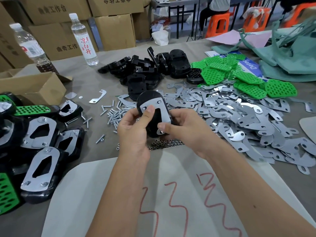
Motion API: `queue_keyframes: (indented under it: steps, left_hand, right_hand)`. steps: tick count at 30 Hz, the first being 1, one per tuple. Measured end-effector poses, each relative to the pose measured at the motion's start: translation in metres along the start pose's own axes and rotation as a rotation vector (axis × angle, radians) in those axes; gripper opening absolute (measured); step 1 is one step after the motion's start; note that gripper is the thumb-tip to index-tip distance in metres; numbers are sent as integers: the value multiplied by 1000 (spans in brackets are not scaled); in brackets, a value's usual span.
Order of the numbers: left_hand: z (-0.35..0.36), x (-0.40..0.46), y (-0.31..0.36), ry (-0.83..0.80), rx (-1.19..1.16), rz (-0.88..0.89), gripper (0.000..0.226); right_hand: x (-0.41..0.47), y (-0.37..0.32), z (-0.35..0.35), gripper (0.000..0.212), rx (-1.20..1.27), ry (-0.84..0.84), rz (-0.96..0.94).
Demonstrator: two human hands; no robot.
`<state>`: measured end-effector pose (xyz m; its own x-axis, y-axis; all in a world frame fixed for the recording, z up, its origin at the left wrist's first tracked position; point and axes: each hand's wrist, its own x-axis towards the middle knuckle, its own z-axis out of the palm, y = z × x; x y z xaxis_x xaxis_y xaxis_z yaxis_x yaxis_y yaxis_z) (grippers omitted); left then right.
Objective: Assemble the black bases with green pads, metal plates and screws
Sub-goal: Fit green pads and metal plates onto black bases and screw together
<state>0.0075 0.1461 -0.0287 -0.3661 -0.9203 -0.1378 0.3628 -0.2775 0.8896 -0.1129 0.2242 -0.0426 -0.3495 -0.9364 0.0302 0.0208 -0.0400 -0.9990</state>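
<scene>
Grey table (pixel 95 82): both hands, left hand (pixel 135 132), right hand (pixel 184 127), grip black base (pixel 150 100); screws (pixel 114 113) beneath.

**Layout of the table**

Finished assemblies (pixel 39 151) are piled at the left, behind them a box (pixel 34 86). Loose bases (pixel 145 71) are heaped at the centre back, pads (pixel 239 77) to their right, plates (pixel 239 120) spread before the pads, screws (pixel 112 113) left of the plates.

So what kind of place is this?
Probably a small assembly workshop: loose metal plates, green pads and black bases lie in heaps on the table, with cardboard boxes stacked behind.
</scene>
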Motion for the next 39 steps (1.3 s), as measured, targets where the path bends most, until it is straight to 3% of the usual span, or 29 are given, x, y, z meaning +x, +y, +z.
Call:
queue_keyframes:
  steps: [6,15,22,28,30,33,35,36,39]
  left_hand:
    - [-1,1,-1,49,55,29,12]
    - [-4,4,8,-33,87,1,11]
    - [5,2,11,-13,107,-46,25]
    - [33,4,-5,-81,178,-33,9]
    - [53,1,-16,-146,195,-13,6]
    - [77,-3,-33,-231,342,121,14]
    - [80,-5,-42,-267,635,317,10]
    - [78,-7,-46,-322,836,445,23]
    - [75,-12,-59,-675,1178,732,42]
  right_hand:
    - [0,-2,4,16,-34,22,29]
    - [-3,-3,-1,13,-210,83,-88]
    - [-4,-3,0,28,-35,63,-105]
    - [-10,-12,-32,33,19,95,-5]
    - [-9,-15,-46,21,116,197,-13]
    - [-7,-18,-72,12,177,457,0]
    - [-6,-19,-89,14,269,647,51]
    - [-6,-19,-97,15,317,726,56]
    - [-5,-20,-109,17,385,879,-4]
